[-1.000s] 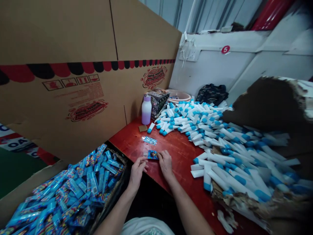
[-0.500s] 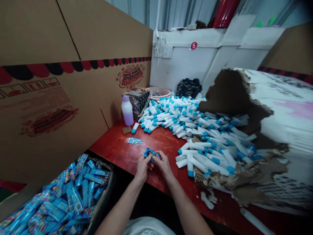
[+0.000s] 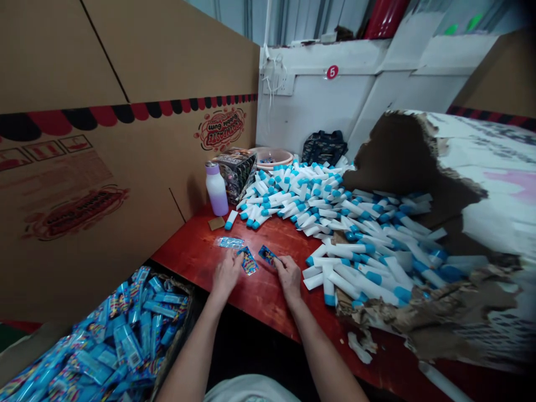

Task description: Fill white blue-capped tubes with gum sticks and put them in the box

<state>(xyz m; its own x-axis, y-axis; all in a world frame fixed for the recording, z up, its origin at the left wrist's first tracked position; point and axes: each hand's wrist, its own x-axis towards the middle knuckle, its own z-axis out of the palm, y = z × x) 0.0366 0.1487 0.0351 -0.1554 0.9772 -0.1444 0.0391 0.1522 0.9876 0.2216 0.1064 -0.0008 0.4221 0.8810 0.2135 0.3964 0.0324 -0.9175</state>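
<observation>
My left hand (image 3: pixel 228 273) pinches a small blue printed wrapper (image 3: pixel 248 261) with colourful print, just above the red table (image 3: pixel 192 245). A little to the right, my right hand (image 3: pixel 288 274) grips a darker blue printed packet (image 3: pixel 267 255) by its near end. The two pieces are apart from each other. Flat on the table behind my left hand lies a light blue clear-edged wrapper (image 3: pixel 230 242). Several white tubes with blue caps (image 3: pixel 329 283) lie to the right of my right hand.
A box of filled blue packets (image 3: pixel 125 335) stands low at left. Behind are a purple-white bottle (image 3: pixel 216 190), a dark display box (image 3: pixel 237 170), a pink basin (image 3: pixel 274 158) and a dark bag (image 3: pixel 324 148). A torn carton (image 3: pixel 502 206) spills tubes at right; a cardboard wall (image 3: pixel 104 145) rises left.
My hands were together on one bundle of blue packaging. Now they have moved apart, the left one leftward, each with a separate piece. The view has shifted slightly.
</observation>
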